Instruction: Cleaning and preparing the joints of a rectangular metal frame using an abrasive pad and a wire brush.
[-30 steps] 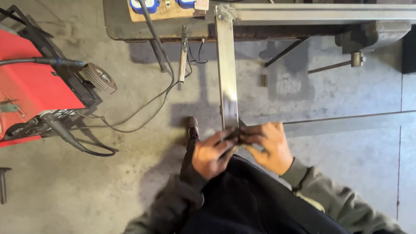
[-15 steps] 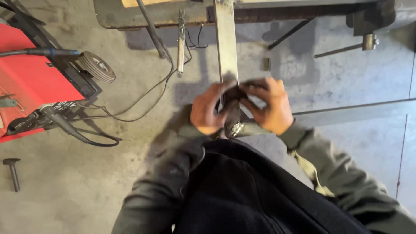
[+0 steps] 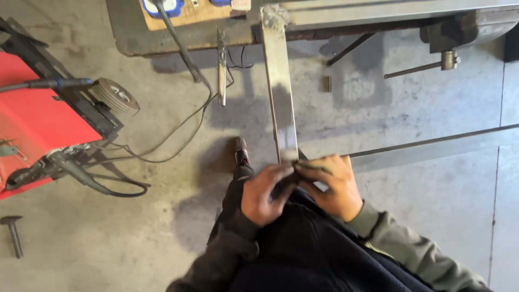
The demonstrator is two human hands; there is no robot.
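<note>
Red welder (image 3: 38, 135), hammer (image 3: 13, 233), vise (image 3: 465, 30)

My left hand (image 3: 266, 196) and right hand (image 3: 331, 186) are drawn together in front of my body, fingertips meeting between them. The left hand shows its back to the camera, fingers curled inward toward the right. The right hand lies slightly farther from me, knuckles up, fingers bent toward the left. Both forearms run back toward my torso, the left in a dark sleeve, the right in an olive sleeve. Motion blur hides how tightly the fingers close.
</note>
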